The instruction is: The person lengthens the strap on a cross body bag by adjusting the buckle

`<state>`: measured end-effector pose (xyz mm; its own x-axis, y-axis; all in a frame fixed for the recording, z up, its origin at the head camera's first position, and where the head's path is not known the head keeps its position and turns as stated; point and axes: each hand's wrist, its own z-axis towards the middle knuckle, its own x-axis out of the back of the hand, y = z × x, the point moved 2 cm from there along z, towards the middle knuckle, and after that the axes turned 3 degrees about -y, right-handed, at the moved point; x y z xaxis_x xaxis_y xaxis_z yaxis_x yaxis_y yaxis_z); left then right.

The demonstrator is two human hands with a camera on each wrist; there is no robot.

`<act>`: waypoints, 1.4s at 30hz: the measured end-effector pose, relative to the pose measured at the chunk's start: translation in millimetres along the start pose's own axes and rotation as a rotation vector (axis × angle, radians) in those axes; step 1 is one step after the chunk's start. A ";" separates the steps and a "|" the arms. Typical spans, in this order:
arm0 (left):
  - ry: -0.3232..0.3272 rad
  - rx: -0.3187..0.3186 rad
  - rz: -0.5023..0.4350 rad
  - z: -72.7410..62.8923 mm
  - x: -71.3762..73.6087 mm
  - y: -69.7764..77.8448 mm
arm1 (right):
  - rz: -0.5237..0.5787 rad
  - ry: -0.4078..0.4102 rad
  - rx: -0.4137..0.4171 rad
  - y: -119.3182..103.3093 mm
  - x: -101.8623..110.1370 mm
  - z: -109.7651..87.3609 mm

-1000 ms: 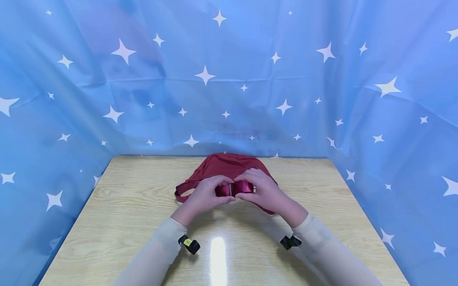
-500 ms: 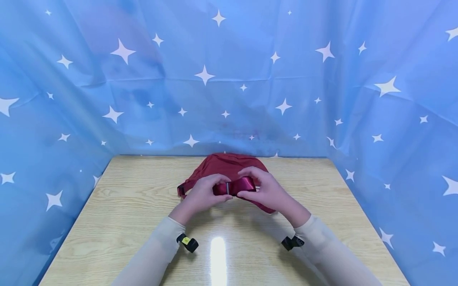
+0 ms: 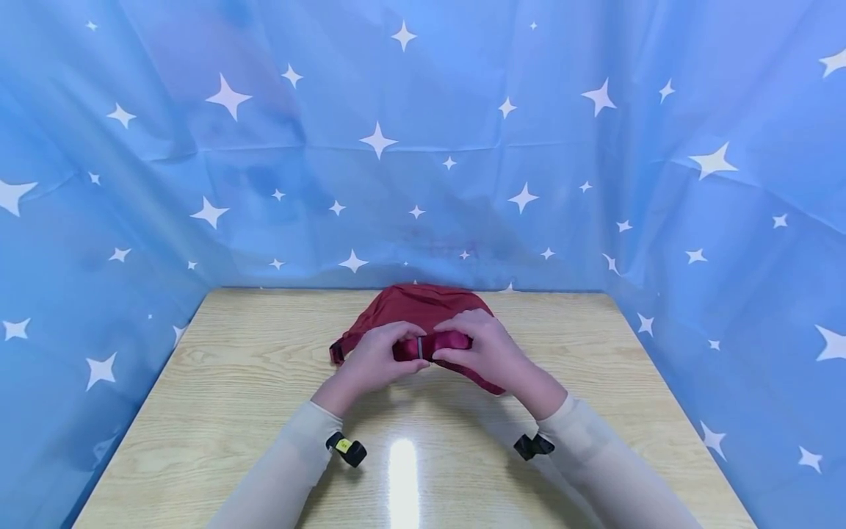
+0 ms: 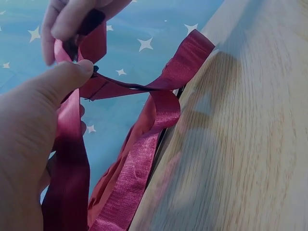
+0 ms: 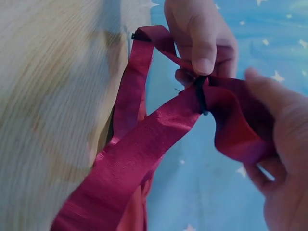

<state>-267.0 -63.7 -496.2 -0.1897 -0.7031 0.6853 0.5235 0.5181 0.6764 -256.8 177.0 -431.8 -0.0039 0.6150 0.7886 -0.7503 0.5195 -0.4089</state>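
A dark red fabric bag lies at the back of the table, its shiny red strap raised in front of it. My left hand pinches this strap beside a narrow black slider buckle, thumb on the near side. Just to the right of the buckle, my right hand grips a bulging loop of the same strap between thumb and fingers, as the right wrist view shows. At the bag's left side sits another dark strap fitting. Part of the buckle is hidden by fingers in the left wrist view.
The pale wood-grain table extends around the bag, with a bright light reflection near its front. A blue star-patterned curtain encloses the back and both sides.
My right hand's fingers first spread a little to the right with the strap loop bulging, then came back left and squeezed it flatter. The strap end at the bag's left has drawn slightly inward.
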 end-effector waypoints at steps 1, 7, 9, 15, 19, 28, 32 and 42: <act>0.000 0.003 0.001 -0.5 0.3 -0.8 | 0.033 0.039 -0.005 1.2 -0.3 -1.1; 0.015 0.009 -0.001 -3.6 3.8 -3.8 | 0.308 0.166 -0.089 8.7 -6.1 -11.3; 0.019 0.009 0.002 -4.3 5.2 -4.3 | 0.353 0.156 -0.103 9.1 -7.2 -13.7; 0.010 -0.005 0.016 -3.5 7.7 -2.4 | 0.160 -0.014 -0.124 8.3 -4.5 -9.7; 0.006 -0.021 0.038 -2.5 6.6 -0.7 | 0.015 -0.078 -0.075 6.9 -7.8 -6.4; 0.010 -0.017 0.049 -2.9 6.2 -3.9 | 0.165 0.098 -0.085 4.8 -12.8 -11.3; 0.019 -0.017 0.054 -3.6 7.0 -5.9 | 0.272 0.164 -0.069 4.3 -14.8 -15.0; 0.030 -0.003 0.047 -3.1 9.0 -7.6 | 0.250 0.130 -0.053 14.9 -13.4 -29.8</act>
<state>-270.1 -75.5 -496.0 -0.1401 -0.6926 0.7076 0.5337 0.5492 0.6431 -248.3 194.2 -462.1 -0.0972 0.7970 0.5960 -0.7012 0.3701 -0.6094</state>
